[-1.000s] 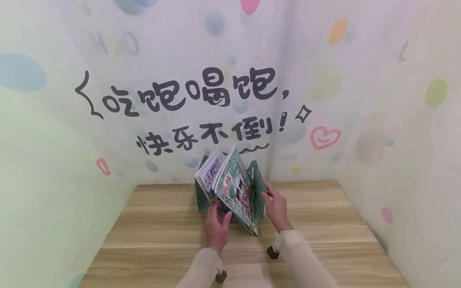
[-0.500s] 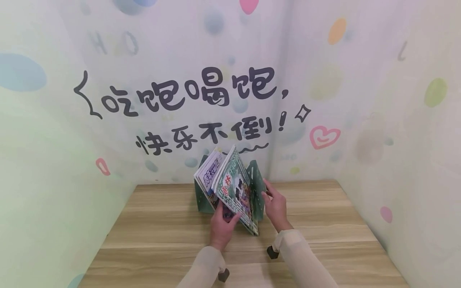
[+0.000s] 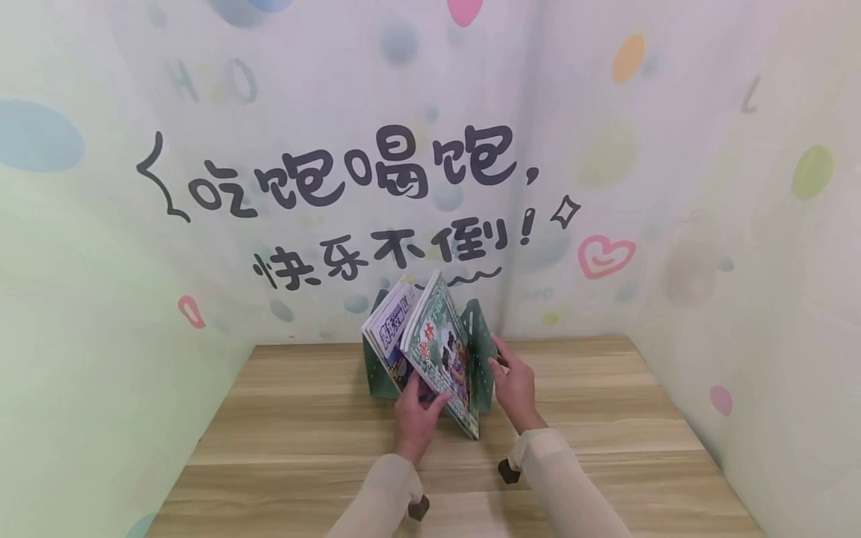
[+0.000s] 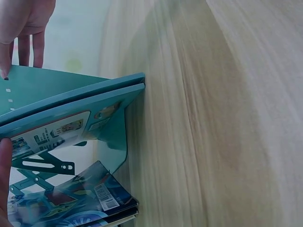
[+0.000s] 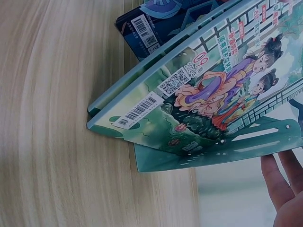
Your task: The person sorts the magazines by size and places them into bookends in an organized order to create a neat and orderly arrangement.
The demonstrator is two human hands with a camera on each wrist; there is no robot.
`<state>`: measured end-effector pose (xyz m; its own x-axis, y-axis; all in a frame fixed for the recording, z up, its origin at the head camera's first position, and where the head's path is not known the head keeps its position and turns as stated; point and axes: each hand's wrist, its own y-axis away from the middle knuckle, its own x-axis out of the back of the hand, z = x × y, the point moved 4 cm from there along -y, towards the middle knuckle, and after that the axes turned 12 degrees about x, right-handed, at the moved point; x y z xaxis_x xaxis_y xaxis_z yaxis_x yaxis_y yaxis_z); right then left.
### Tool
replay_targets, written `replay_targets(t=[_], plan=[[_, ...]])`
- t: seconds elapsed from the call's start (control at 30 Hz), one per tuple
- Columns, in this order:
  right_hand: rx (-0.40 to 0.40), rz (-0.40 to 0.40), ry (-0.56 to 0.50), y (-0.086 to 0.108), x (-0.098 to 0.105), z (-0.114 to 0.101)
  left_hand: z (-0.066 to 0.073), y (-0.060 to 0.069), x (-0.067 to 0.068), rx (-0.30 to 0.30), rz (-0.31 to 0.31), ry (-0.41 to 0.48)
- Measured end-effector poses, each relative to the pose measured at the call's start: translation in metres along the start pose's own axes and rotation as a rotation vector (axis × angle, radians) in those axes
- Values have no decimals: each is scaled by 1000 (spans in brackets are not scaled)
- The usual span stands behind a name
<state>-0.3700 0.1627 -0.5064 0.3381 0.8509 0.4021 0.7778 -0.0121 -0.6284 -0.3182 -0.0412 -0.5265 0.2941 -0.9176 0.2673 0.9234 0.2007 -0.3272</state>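
Observation:
My left hand (image 3: 415, 422) pinches the lower front edge of two green illustrated magazines (image 3: 440, 355), which stand tilted, their cover facing right. Left of them lean purple-and-white magazines (image 3: 390, 329), partly hidden behind the green ones. Both sets stand in a green metal expanding book rack (image 3: 480, 355). In the right wrist view, the green cover (image 5: 213, 90) shows two drawn figures and a barcode. My right hand (image 3: 516, 388) touches the outer face of the rack's right end panel with fairly straight fingers; they also show against the panel (image 5: 227, 151) in the right wrist view.
The rack stands on a wood-grain table (image 3: 289, 448), near its back edge. A wall (image 3: 572, 112) with large dark lettering rises behind. Crossing metal struts (image 4: 38, 177) of the rack show between the magazines in the left wrist view.
My left hand has shifted slightly right, from beside the magazines to the green ones' lower edge. The green magazines have moved a little left at the bottom. My right hand stays at the panel.

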Motion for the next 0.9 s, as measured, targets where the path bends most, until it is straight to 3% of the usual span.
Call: replay_targets(t=[0.5, 0.77, 0.9], plan=[[6, 3, -3, -2, 0, -2, 9, -8, -1, -75, -44, 0], [12, -7, 14, -1, 0, -3, 4, -8, 0, 2, -49, -9], [12, -16, 1, -1, -1, -4, 3, -7, 2, 4, -38, -2]])
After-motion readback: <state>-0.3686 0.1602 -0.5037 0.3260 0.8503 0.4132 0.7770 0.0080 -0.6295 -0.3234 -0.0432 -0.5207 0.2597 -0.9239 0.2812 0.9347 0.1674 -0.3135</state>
